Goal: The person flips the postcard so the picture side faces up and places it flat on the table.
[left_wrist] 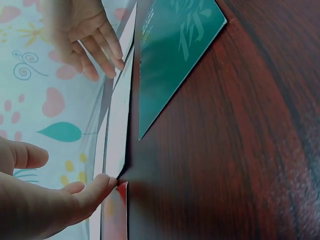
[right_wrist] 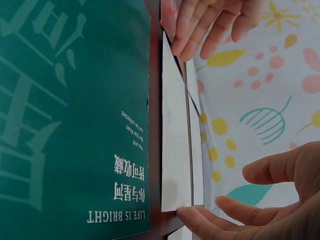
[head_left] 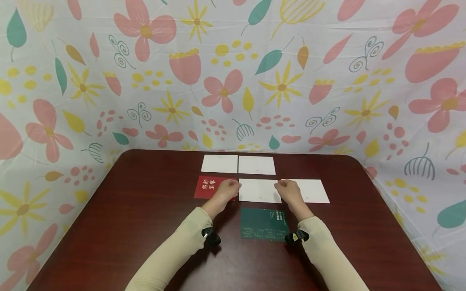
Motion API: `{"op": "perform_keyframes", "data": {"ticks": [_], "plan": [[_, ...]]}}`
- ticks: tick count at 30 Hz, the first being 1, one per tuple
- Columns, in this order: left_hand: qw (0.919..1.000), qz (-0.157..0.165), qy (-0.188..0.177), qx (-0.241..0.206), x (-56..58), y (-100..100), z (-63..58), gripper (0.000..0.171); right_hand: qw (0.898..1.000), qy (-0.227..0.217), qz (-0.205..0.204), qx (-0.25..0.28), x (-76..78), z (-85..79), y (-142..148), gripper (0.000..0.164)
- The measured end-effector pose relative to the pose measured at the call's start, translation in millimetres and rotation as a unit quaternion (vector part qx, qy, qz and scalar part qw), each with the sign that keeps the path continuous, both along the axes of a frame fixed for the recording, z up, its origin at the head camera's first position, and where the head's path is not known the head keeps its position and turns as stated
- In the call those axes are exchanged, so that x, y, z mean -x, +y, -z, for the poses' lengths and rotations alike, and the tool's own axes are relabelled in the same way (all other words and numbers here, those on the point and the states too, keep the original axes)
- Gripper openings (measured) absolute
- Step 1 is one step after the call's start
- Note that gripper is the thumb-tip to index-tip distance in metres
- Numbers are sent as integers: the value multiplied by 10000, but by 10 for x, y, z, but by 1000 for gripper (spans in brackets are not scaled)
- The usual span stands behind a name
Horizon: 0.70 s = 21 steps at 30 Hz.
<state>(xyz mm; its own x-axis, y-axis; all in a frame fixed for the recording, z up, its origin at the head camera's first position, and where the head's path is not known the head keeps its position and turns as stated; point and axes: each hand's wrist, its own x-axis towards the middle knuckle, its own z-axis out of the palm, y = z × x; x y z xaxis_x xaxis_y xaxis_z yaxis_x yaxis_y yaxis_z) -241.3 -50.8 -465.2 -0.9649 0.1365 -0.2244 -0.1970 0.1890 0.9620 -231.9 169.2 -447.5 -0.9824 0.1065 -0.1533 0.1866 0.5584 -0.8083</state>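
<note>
A white card (head_left: pixel 259 190) lies in the middle of the front row, between both hands. At its left edge is my left hand (head_left: pixel 226 192); the left wrist view shows a fingertip (left_wrist: pixel 111 181) touching the card's corner, with the thumb held apart. My right hand (head_left: pixel 290 193) is at the opposite edge, and in the right wrist view a fingertip (right_wrist: pixel 184 212) meets the corner while the thumb stays away from it. Partly under the left hand lies a red card (head_left: pixel 205 186) with white characters. Beyond the right hand is another white card (head_left: pixel 314 191).
Two more white cards, a left one (head_left: pixel 219 164) and a right one (head_left: pixel 257 165), lie side by side behind. Nearer me is a dark green card (head_left: pixel 259 224) with pale lettering. The dark red wooden table (head_left: pixel 145 210) ends at a flower-patterned cloth (head_left: pixel 225 121).
</note>
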Motion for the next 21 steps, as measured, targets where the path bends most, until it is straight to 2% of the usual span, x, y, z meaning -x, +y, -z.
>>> {"op": "perform_keyframes", "data": {"ticks": [11,14,15,16,21], "plan": [[9995,-223,-123,-189,21,23,24,37,9996,-179,205,79,31,22,-4,42],[9995,-262,-91,-175,62,24,79,37,9993,-182,273,177,57,63,7,43],[9995,-217,61,-226,119,13,192,37,9992,-182,292,208,65,77,11,43],[9995,-223,91,-209,131,11,211,37,9991,-182,314,228,71,91,15,43],[9993,-271,70,-231,107,9,199,37,9982,-222,419,362,68,112,25,44]]}}
